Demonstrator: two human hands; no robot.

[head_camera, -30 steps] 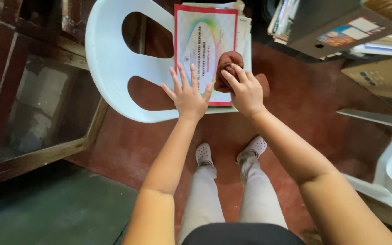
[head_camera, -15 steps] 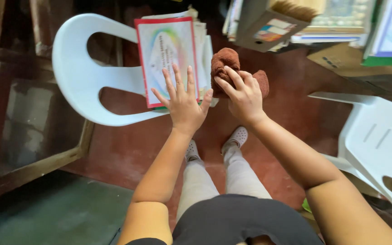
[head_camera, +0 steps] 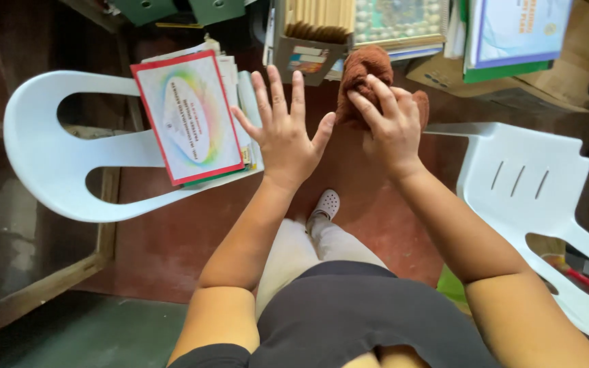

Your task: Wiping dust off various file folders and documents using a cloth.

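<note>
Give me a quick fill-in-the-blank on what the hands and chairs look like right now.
1. The right hand grips a ____ cloth.
2. The left hand is open with fingers spread and holds ____.
3. The red-bordered booklet lies on a stack on the ____ chair.
4. A second chair stands on the person's ____ side.

Missing words: brown; nothing; white; right

Bare red floor (head_camera: 172, 238) open between two white plastic chairs, left chair (head_camera: 56, 170) loaded with a booklet stack (head_camera: 189, 116), right chair (head_camera: 526, 184) crowding close, boxes and books (head_camera: 390, 27) walling off the far side
</note>
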